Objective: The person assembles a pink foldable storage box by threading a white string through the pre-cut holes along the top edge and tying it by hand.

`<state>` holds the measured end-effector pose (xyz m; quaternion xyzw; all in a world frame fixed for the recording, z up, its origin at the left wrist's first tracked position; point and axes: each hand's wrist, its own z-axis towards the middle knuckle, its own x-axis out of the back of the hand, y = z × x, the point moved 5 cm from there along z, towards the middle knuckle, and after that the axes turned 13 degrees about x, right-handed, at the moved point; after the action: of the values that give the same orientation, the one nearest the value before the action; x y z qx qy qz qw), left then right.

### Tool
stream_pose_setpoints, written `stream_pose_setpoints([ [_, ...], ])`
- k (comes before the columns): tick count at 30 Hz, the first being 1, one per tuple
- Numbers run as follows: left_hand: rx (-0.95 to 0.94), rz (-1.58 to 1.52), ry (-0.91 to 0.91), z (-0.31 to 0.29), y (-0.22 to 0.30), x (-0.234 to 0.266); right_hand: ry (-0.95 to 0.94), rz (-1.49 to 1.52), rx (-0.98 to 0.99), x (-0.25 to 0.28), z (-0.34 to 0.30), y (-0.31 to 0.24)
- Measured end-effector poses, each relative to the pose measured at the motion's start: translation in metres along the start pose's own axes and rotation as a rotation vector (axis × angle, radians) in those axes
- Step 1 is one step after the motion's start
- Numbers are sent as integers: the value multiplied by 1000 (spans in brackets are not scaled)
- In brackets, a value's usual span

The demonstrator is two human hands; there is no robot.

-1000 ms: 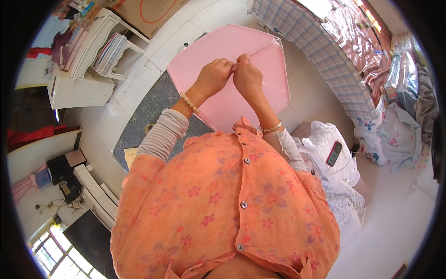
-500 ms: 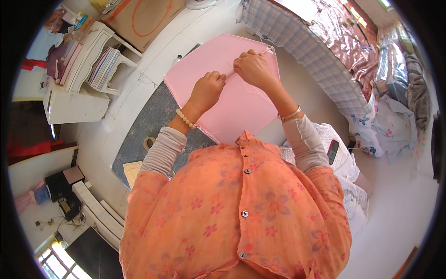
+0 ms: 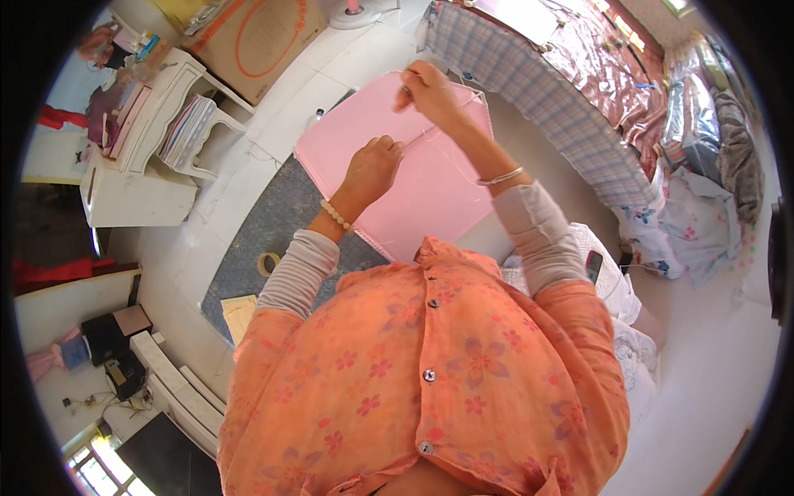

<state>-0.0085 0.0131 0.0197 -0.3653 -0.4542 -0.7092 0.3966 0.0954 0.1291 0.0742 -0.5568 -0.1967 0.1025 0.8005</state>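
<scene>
A large pink sheet (image 3: 426, 194) with pale, stitched-looking edges lies in front of me, angled over a dark grey board. My left hand (image 3: 374, 168), with a beaded bracelet at its wrist, is closed over the sheet's middle. A thin pale line like thread or a ridge runs from its fingertips across the pink; what they pinch is too small to name. My right hand (image 3: 434, 95), below a bangled wrist, is raised near the sheet's far edge. Its fingers are curled together and slightly blurred, and whatever they hold cannot be made out. Loose white thread (image 3: 451, 149) trails over the sheet.
On the grey board (image 3: 256, 223) lie a tape roll (image 3: 268, 264) and tan paper pieces (image 3: 240, 314). A bed with a plaid cover (image 3: 529, 83) stands far right. A phone (image 3: 594, 266) rests on white cloth at my right. A white cabinet (image 3: 136, 194) stands left.
My right hand has lifted away from my left hand, toward the far edge and slightly left. My left hand has stayed nearly in place, still closed.
</scene>
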Motion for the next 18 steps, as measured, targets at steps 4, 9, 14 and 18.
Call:
stream_pose_setpoints([
  [4,8,-10,19,2,-8,3,66,-390,-13,148,-27,-15],
  [9,1,9,-1,11,-25,0,600,-1110,153,488,-173,-161],
  [14,-22,-112,-68,19,-23,-6,928,-1769,1,689,-315,-269],
  [18,-19,-62,-23,18,-19,-5,663,-1952,-84,618,-286,-150],
])
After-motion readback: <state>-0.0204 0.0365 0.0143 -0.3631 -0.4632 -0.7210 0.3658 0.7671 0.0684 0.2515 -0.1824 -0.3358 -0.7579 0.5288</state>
